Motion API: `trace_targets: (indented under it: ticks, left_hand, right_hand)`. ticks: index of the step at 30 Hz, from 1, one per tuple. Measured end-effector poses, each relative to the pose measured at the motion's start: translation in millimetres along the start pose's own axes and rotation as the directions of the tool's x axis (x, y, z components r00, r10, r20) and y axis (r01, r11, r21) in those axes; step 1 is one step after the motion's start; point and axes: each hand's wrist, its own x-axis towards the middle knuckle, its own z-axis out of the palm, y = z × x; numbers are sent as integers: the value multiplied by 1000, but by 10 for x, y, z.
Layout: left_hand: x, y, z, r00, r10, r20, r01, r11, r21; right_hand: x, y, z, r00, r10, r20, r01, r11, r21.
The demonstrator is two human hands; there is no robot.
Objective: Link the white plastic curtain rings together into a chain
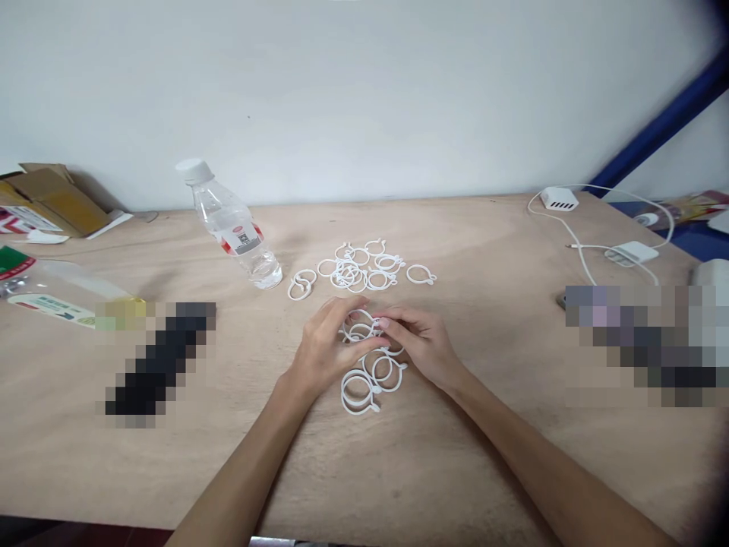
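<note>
Between my two hands is a white curtain ring (pixel 360 312) with a small eyelet. My left hand (pixel 330 338) curves round its left side, fingers behind and thumb in front. The thumb and fingers of my right hand (pixel 421 342) pinch the ring's eyelet end. Below and partly behind my hands, several more white rings (pixel 358 412) lie overlapping on the wooden table (pixel 433 471). Farther back lies a loose pile of similar rings (pixel 356 277), with one ring (pixel 418 266) apart at its right and a couple at its left.
A water bottle (pixel 233 228) stands behind my left hand. Farther left are a cardboard box (pixel 62 201), a clear plastic bag (pixel 62 292) and a blurred dark object (pixel 159 361). On the right are a white charger (pixel 560 199), an adapter (pixel 631 253), cables and blurred items (pixel 643 334).
</note>
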Motion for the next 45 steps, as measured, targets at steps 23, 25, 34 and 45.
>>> trace_targets:
  ticks: [23, 25, 34, 45]
  left_hand:
    - [23, 65, 19, 996, -12, 93, 13, 1000, -13]
    - [36, 85, 10, 981, -162, 110, 164, 986, -9]
    - [80, 97, -11, 909, -321, 267, 341, 939, -32]
    - [113, 133, -49, 875, -329, 355, 421, 879, -223]
  right_hand:
    - [41, 11, -25, 990, 139, -32, -132, 980, 150]
    - [35, 21, -22, 990, 140, -25, -134, 978, 160]
    - [21, 39, -7, 993, 110, -33, -104, 983, 154]
    - [43, -2, -76, 986, 169, -11, -166, 976, 140]
